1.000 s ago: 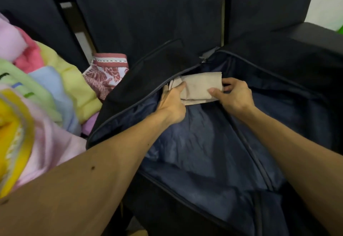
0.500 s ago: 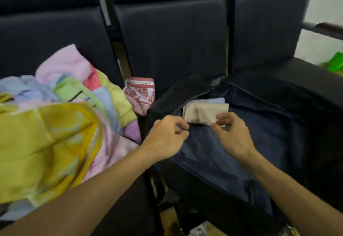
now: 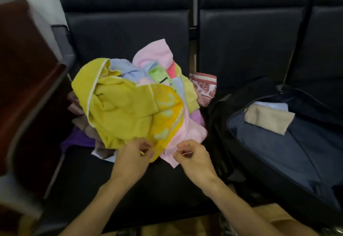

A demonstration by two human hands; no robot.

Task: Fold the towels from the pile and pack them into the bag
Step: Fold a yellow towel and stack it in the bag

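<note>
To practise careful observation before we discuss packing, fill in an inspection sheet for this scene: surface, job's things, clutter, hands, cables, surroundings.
Surface: dark padded bench seat, holding the job's things.
Job's things: towel pile unfolded, yellow towel on top; open bag at right holds folded beige towel over a light blue towel.
Clutter: red patterned cloth between pile and bag.
Hands: left hand pinches yellow towel's edge; right hand curled beside pink towel, grip unclear.
Cables: nothing seen.
Surroundings: dark seat backs; blurred reddish-brown furniture at left.

Fluffy terry towels (image 3: 130,109), matt fabric bag (image 3: 278,154)
</note>
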